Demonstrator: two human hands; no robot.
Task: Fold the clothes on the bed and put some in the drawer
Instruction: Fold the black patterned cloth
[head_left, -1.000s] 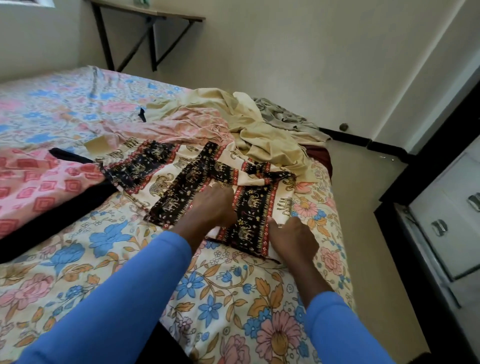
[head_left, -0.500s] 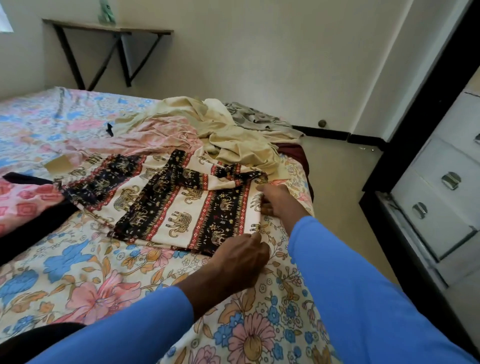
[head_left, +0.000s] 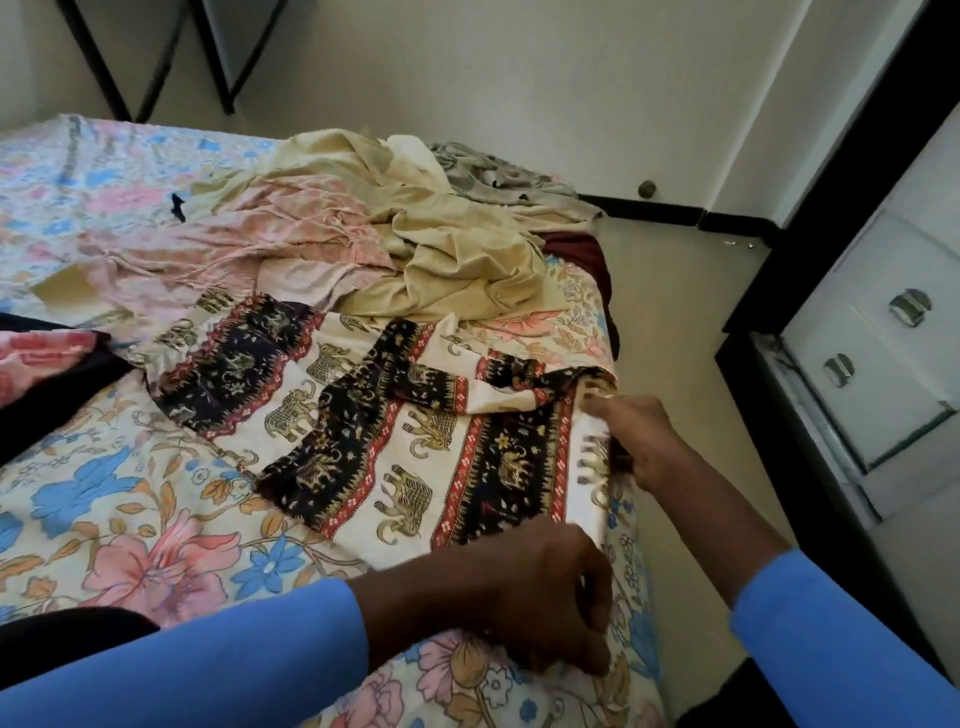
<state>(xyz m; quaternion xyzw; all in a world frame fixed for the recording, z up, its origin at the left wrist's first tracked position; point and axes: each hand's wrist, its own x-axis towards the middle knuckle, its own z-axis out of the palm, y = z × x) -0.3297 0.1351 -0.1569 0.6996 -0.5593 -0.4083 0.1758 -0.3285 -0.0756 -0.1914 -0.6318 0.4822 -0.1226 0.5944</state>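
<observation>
Storage first: the white chest of drawers (head_left: 883, 332) with curved metal handles (head_left: 909, 306) stands on the floor off the bed's right edge. Nothing of what's inside shows.

The task piece, a thin cream cotton cloth with black and red bands and printed elephants (head_left: 441, 467), lies mostly flat at the right edge of the bed with the floral sheet (head_left: 156, 519). Its far part is rumpled and doubled over itself.

The person's right hand (head_left: 641, 441) grips the cloth's right edge right at the mattress edge, thumb on top and fingers tucked under. The left hand (head_left: 545, 597) sits at the cloth's near corner with fingers curled. Honestly can't tell if it's actually got fabric pinched. The hands are apart, and both arms are in smooth blue sleeves.

Behind the cloth there's a soft crumpled heap: a cream garment (head_left: 457, 260), a pink crinkly one (head_left: 260, 239) and a grey one (head_left: 498, 182) at the far right corner.
</observation>
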